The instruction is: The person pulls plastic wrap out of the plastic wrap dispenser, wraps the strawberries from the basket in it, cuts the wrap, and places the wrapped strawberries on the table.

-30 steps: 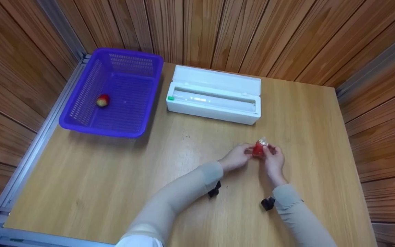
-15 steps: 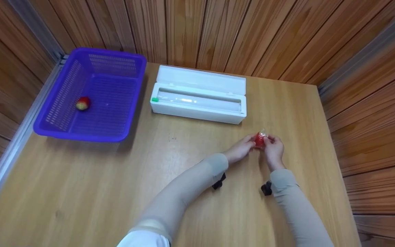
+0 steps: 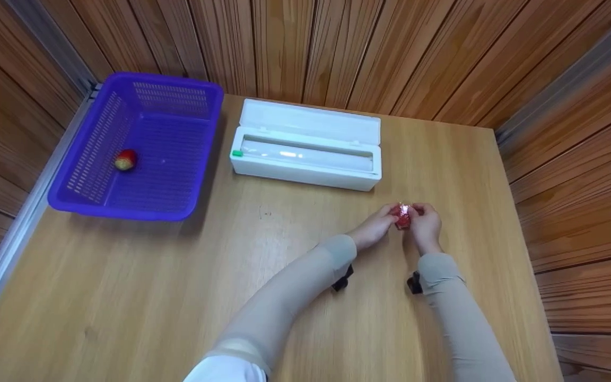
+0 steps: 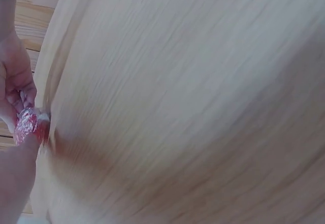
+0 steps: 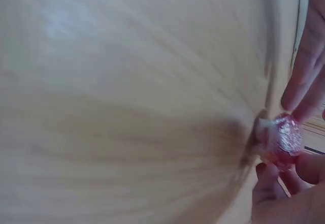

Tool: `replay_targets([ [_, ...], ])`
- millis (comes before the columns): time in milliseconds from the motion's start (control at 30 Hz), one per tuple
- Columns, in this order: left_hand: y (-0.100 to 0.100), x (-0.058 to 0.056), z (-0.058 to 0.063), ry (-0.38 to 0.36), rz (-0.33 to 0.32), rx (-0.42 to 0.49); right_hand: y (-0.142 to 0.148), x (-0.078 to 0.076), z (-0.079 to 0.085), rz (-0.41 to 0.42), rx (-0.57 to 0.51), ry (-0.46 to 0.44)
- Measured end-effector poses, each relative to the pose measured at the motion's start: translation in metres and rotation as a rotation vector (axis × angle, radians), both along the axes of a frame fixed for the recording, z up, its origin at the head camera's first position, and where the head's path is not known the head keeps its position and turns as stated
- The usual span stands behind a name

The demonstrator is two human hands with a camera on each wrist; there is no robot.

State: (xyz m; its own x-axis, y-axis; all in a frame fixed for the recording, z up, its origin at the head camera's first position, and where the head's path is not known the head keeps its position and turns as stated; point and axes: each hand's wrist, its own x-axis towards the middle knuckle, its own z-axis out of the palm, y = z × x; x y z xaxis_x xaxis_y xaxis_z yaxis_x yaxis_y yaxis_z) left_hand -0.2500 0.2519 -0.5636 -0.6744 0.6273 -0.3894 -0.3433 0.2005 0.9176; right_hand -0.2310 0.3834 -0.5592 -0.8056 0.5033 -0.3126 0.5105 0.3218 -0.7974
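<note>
Both hands hold a small red fruit wrapped in shiny clear film [image 3: 403,219], a little above the wooden table. The left hand [image 3: 373,229] pinches it from the left, and the right hand [image 3: 426,227] grips the other side with thumb and fingers. In the left wrist view, the wrapped fruit [image 4: 27,125] sits at the left edge between the fingers. The right wrist view shows the wrapped fruit [image 5: 287,138] up close, with wrinkled, glossy film and a whitish end. Its exact kind is hard to tell.
A white film dispenser box [image 3: 305,168] with its lid raised and a clear roll inside stands at the back. Left of it, a purple basket [image 3: 125,211] contains one red and yellowish fruit [image 3: 125,159]. Wooden panels [image 3: 337,53] border the table.
The head view has shifted, so the basket and box appear further left. The hands have moved slightly away from the body with the wrapped fruit, and the fingers have closed in around its upper film.
</note>
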Motion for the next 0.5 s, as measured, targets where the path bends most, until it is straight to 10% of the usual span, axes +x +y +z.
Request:
replay_targets([
  [500,0.010,-0.007,0.001,-0.007,0.020,0.038,0.001,-0.017,0.006,0.069,-0.022,-0.035],
])
